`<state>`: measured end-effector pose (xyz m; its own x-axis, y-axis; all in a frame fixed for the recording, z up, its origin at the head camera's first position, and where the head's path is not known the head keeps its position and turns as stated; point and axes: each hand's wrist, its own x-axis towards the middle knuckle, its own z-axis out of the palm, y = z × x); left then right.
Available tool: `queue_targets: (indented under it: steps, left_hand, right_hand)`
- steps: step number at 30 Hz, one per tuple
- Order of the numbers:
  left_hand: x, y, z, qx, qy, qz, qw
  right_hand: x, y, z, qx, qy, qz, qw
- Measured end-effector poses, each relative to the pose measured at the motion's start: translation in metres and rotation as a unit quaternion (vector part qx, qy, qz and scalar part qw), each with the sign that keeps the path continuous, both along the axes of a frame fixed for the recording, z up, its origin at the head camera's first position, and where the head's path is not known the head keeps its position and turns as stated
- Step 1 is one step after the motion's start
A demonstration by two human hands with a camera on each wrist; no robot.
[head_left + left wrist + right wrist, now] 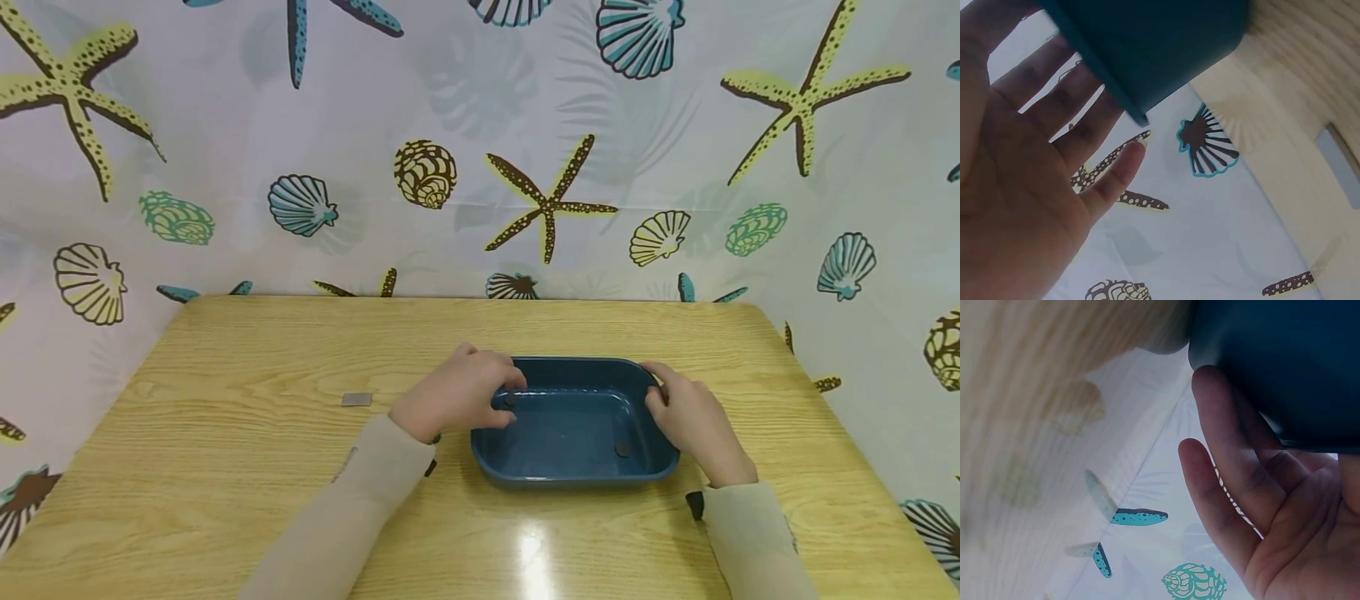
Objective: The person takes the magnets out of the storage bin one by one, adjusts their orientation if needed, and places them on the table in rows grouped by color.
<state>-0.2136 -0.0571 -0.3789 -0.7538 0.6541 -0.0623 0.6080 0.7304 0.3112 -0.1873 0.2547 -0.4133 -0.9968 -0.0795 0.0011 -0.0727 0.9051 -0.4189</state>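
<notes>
A dark blue plastic basin (570, 481), rectangular with rounded corners, stands on the wooden table. My left hand (468, 392) is over its left rim, thumb and fingers spread apart above the inside. In the left wrist view the fingers (1082, 125) are loosely extended beside the basin's wall (1166, 56). My right hand (693, 421) grips the right rim, thumb on the inner side. The right wrist view shows fingers (1229, 437) against the outer wall (1285, 369). Two small dark discs lie inside the basin, one disc (510, 399) near my left fingers, the other disc (622, 450) at the right.
A small flat grey rectangle (357, 399) lies on the table (247, 467) left of the basin. Behind and beside the table hangs a white cloth (465, 100) printed with shells and starfish.
</notes>
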Motion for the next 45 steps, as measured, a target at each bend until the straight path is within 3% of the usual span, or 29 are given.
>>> queue_targets:
  steps: [16,24,29,37,42,45]
  left_hand:
    - [-0.002,0.012,-0.014,-0.045,0.051,-0.033,0.9971]
    - [0.002,0.019,-0.019,-0.059,0.056,-0.038,0.9959]
    - [0.006,0.024,-0.02,-0.052,0.04,-0.04,0.997]
    - [0.011,0.029,-0.024,-0.086,0.007,-0.002,0.9963]
    - [0.01,0.031,-0.025,-0.094,0.005,-0.002,0.9955]
    - [0.01,0.033,-0.025,-0.084,-0.014,-0.007,0.9963]
  right_hand:
    - [0.001,0.0,0.0,0.002,0.013,0.006,1.0]
    - [0.001,-0.001,-0.001,0.003,0.013,0.007,1.0]
    - [0.0,0.0,-0.001,0.005,0.011,0.004,1.0]
    - [0.001,0.0,-0.002,0.003,0.004,0.004,1.0]
    - [0.0,0.0,-0.002,0.002,0.007,0.005,1.0]
    - [0.0,0.0,-0.001,0.0,0.008,0.006,1.0]
